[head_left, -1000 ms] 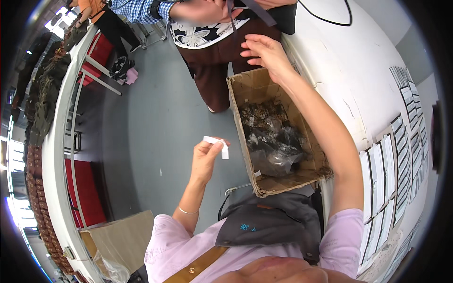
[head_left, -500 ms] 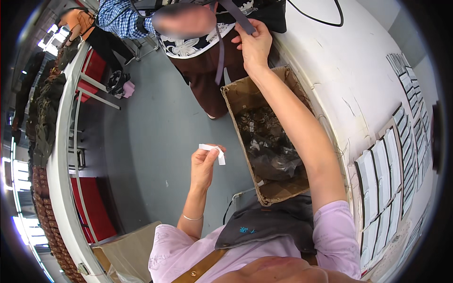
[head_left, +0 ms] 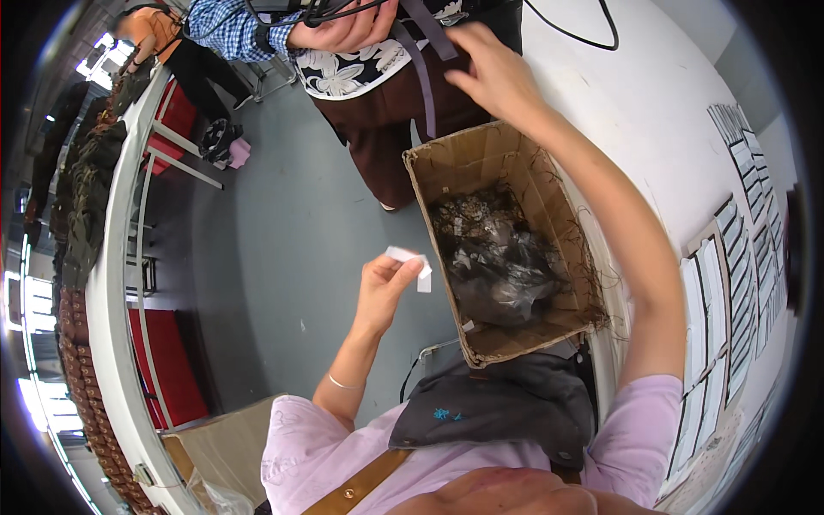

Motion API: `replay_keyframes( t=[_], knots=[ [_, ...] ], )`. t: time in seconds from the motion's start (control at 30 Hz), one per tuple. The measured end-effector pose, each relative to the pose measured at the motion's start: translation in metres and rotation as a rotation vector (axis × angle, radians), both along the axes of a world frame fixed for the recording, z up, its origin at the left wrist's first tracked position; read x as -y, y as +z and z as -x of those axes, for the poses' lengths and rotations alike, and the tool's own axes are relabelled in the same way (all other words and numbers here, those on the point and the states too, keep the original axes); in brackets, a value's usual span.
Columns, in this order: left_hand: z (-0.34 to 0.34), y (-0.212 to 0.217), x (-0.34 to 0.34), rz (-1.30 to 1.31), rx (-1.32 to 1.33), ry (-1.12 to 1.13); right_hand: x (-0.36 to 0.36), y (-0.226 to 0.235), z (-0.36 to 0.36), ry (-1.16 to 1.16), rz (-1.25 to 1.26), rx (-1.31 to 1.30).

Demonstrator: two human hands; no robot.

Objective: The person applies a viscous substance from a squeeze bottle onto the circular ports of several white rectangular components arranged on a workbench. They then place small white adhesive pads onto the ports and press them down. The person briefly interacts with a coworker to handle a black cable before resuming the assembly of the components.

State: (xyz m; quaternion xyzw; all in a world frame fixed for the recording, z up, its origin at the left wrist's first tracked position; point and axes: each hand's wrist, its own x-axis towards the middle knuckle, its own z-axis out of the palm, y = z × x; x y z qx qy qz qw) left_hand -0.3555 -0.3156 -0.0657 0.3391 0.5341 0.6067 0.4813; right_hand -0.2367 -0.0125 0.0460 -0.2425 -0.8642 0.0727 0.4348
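My left hand (head_left: pixel 378 292) pinches a small bent white strip (head_left: pixel 424 280) between thumb and fingers, held over the floor left of a cardboard box. Further off, my right hand (head_left: pixel 502 79) is open, its thumb and fingers apart with nothing between them. Beside its fingertips hangs a grey-purple strap (head_left: pixel 432 34), in front of another person's dark apron with white flowers (head_left: pixel 335 77). That person's hand (head_left: pixel 352 33) is close to the strap and to black cables at the top edge.
The open cardboard box (head_left: pixel 536 159) holds crumpled dark plastic (head_left: pixel 515 275) and scraps. On the right runs a white table (head_left: pixel 635 129) with rows of black-and-white strips (head_left: pixel 702 296). A long bench (head_left: pixel 107 283) with brown goods is at the left, where another person in orange (head_left: pixel 153 34) bends.
My right hand has let go of the grey-purple strap and drawn back to the right. My left hand has shifted slightly right and up, still with the white strip.
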Motion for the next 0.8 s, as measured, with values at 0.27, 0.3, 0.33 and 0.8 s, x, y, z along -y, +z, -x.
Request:
replay_keyframes(
  t=[0.27,0.3,0.33,0.8],
  knots=[
    [-0.059,0.039,-0.04,-0.122,-0.195,-0.274,0.137,0.033,-0.121,0.38,0.966,0.438],
    [-0.068,0.042,-0.043,-0.139,-0.293,-0.296,0.145,0.033,-0.128,0.404,0.939,0.438],
    [-0.082,0.052,-0.045,-0.18,-0.305,-0.264,0.151,0.031,-0.135,0.427,0.996,0.361],
    [-0.147,0.059,-0.117,-0.176,-0.355,-0.445,0.118,0.022,-0.213,0.108,1.063,0.092]
  ],
)
